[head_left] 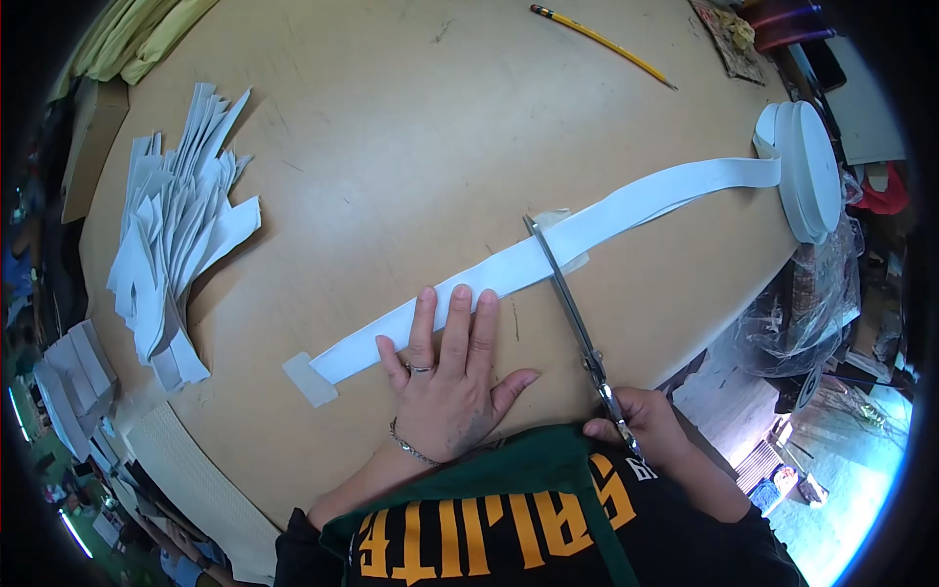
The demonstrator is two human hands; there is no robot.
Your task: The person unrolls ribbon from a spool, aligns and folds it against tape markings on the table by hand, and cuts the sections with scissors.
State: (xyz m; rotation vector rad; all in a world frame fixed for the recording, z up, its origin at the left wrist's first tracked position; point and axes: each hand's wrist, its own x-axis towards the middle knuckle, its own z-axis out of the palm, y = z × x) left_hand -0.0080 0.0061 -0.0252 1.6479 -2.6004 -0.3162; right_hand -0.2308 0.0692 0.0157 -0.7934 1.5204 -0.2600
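My left hand [450, 382] lies with its fingers spread, fingertips on a long white strip [391, 338] that runs diagonally over the table. Near the strip's lower left end is a piece of tape [311, 379]. My right hand [641, 426] is closed round the handles of metal scissors [577, 323], whose blades cross the strip beside more tape [577, 262]. Toward the upper right the strip leads to a white roll [808, 171] standing on edge.
A pile of cut white strips [176, 235] lies on the table [372, 127] at the left. At the top is a yellow pencil [606, 46]. Clear plastic wrap [802, 303] hangs past the right edge; yellow cloth [137, 34] is at the upper left.
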